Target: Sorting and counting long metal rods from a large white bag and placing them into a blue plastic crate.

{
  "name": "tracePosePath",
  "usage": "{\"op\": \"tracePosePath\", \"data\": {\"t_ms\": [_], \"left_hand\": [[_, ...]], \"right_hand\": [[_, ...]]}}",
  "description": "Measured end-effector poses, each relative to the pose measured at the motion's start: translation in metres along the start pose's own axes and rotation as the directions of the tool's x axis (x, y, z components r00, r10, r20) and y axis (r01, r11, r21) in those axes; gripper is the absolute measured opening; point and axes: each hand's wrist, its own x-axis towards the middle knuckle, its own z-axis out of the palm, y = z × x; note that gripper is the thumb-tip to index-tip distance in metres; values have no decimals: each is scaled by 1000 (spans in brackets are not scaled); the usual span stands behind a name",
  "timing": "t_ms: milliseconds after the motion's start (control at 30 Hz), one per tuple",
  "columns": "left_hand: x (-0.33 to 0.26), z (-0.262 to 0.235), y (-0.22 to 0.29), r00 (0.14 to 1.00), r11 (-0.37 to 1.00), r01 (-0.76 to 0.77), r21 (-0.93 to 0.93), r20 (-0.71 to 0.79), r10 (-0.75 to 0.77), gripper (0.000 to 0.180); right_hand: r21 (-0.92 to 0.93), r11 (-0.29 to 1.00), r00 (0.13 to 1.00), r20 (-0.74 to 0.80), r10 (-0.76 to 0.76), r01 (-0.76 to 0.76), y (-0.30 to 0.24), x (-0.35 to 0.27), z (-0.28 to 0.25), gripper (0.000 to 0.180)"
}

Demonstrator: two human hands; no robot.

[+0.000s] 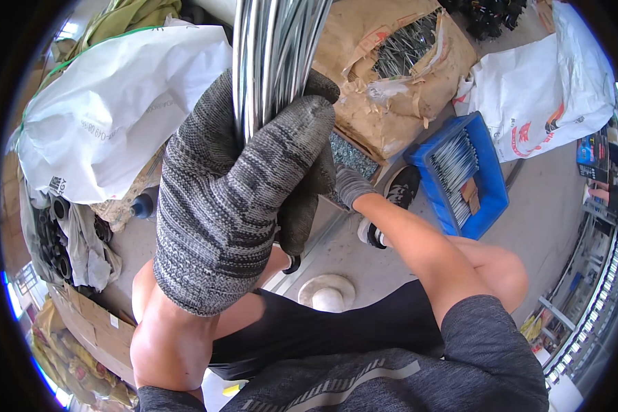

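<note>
My left hand, in a grey striped knit glove, is raised close to the camera. Its fingers are wrapped round a bundle of thin shiny metal rods, which stands upright and runs past the top edge. My right hand wears a similar glove and reaches in behind the left one; its fingers are mostly hidden, so I cannot see what they hold. Beside it is a box of small metal pieces. A blue plastic bin with a row of metal rods stands to the right.
A torn brown paper sack full of metal pieces lies ahead. White woven sacks are at left and another white sack at far right. A round pale base stands between my legs. A cardboard box is at lower left.
</note>
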Motion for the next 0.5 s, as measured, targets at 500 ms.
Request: {"op": "tracePosePath", "data": {"t_ms": [500], "left_hand": [[-12, -5, -11, 988, 980, -119, 159, 120, 101, 41]], "right_hand": [[920, -274, 960, 267, -83, -280, 58, 5, -1, 16]]}}
